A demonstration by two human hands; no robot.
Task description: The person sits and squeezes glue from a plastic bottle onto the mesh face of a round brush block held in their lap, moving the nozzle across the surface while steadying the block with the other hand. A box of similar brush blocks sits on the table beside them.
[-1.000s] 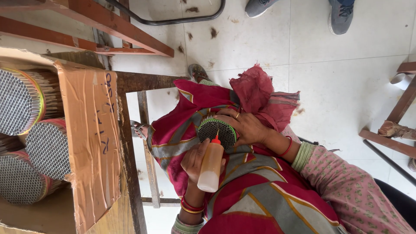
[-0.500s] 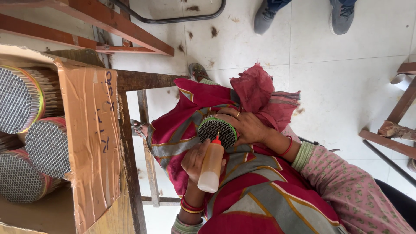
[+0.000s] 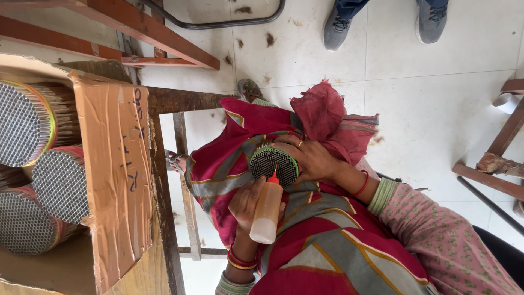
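Left hand [image 3: 248,201] grips squeeze bottle [image 3: 266,210] (red nozzle), right hand [image 3: 314,158] clasps tube bundle [image 3: 273,164].

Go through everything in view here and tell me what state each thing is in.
Squeeze bottle: upright in the left hand, red tip at the bundle's end face.
Round tube bundle: gripped by the right hand, resting on the lap.
Cardboard box: open, holding more bundles on their sides.
Red cloth: bunched behind the bundle.

red-tipped amber squeeze bottle [image 3: 266,214], green-banded tube bundle [image 3: 273,164]
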